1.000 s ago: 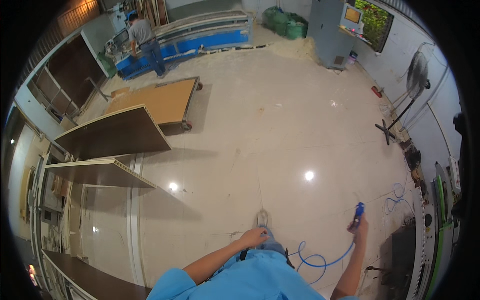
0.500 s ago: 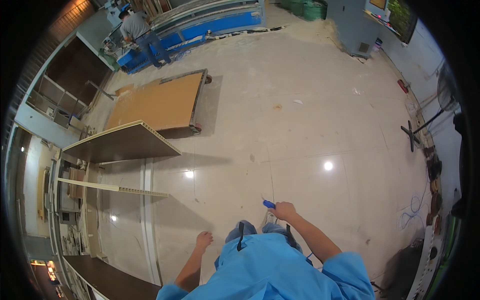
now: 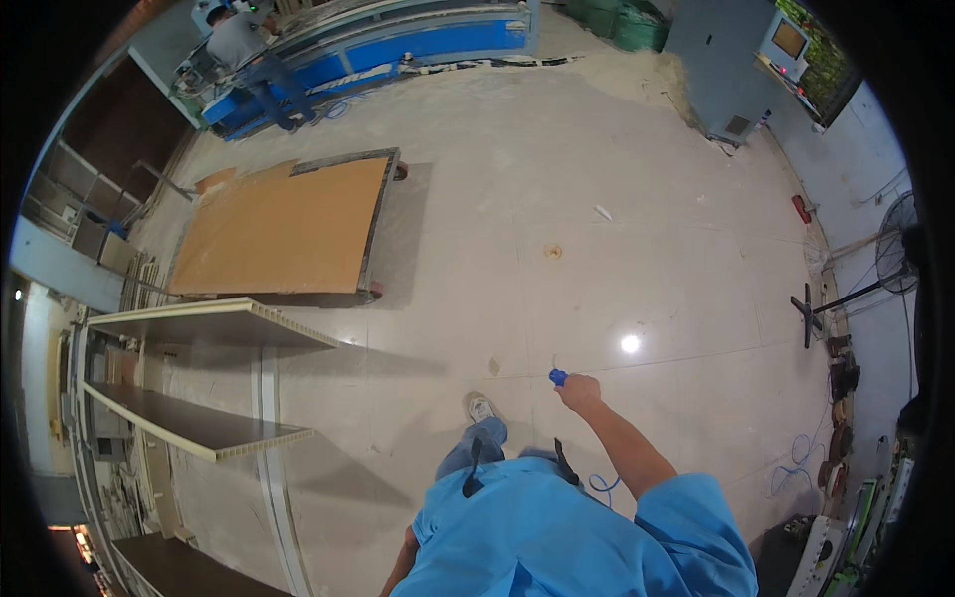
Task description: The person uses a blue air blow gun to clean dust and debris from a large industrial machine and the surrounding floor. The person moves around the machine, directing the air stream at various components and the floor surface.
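Note:
My right hand (image 3: 578,391) is wrapped round a blue air blow gun (image 3: 558,377), held out in front of my right side. Its thin nozzle points away from me. A curl of blue hose (image 3: 603,485) shows beside my right hip, under the forearm. Of my left arm only part of the forearm (image 3: 406,559) shows at the lower edge, close to my blue top; the left hand itself is out of sight. To the left, dark panels (image 3: 189,408) with pale ribbed edges stick out from a rack.
An orange-brown board (image 3: 284,229) lies on a low wheeled cart ahead left. Another person (image 3: 254,65) works at a long blue machine (image 3: 428,40). A standing fan (image 3: 856,298) and a coiled blue hose (image 3: 794,468) are along the right wall. Dark shelf (image 3: 189,567) at lower left.
I have stepped forward, one shoe now showing ahead. My right hand has swung slightly right and forward with the blow gun. My left hand has dropped back out of view.

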Action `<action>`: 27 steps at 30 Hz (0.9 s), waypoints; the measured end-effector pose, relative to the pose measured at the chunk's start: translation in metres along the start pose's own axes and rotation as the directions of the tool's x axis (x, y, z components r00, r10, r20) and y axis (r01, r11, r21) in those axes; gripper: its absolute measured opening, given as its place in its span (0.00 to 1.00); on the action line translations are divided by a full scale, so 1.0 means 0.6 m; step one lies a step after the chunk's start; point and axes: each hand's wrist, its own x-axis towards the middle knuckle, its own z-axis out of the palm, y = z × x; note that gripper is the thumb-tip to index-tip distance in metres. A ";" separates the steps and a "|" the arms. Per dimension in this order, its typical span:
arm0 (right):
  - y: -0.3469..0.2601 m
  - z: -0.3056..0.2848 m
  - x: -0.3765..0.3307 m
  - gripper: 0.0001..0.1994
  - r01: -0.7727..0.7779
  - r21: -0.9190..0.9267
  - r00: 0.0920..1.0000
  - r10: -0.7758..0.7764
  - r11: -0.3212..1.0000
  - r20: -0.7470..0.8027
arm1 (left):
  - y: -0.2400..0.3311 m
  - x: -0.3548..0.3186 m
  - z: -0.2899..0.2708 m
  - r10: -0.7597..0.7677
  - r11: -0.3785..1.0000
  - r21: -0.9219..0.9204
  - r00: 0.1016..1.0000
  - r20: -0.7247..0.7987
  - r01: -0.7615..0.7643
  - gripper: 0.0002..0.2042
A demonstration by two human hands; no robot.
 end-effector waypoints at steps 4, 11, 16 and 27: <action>-0.075 -0.103 0.087 0.26 0.213 -0.033 0.977 -0.213 0.976 0.025 | 0.213 0.141 -0.011 -0.094 0.994 -0.062 0.990 -0.107 0.088 0.19; -0.222 -0.290 0.297 0.26 0.352 0.050 0.935 -0.348 0.935 -0.070 | 0.675 0.332 -0.014 0.195 0.980 0.000 0.960 -0.201 -0.199 0.17; -0.182 -0.381 0.477 0.27 0.162 0.254 0.965 -0.100 0.954 -0.241 | 0.835 0.429 0.053 0.208 0.978 0.012 0.970 -0.127 -0.209 0.16; 0.216 -0.263 0.436 0.20 -0.275 0.196 0.946 0.229 0.941 0.230 | 0.964 0.556 0.284 0.023 0.365 0.904 0.973 0.230 -0.222 0.18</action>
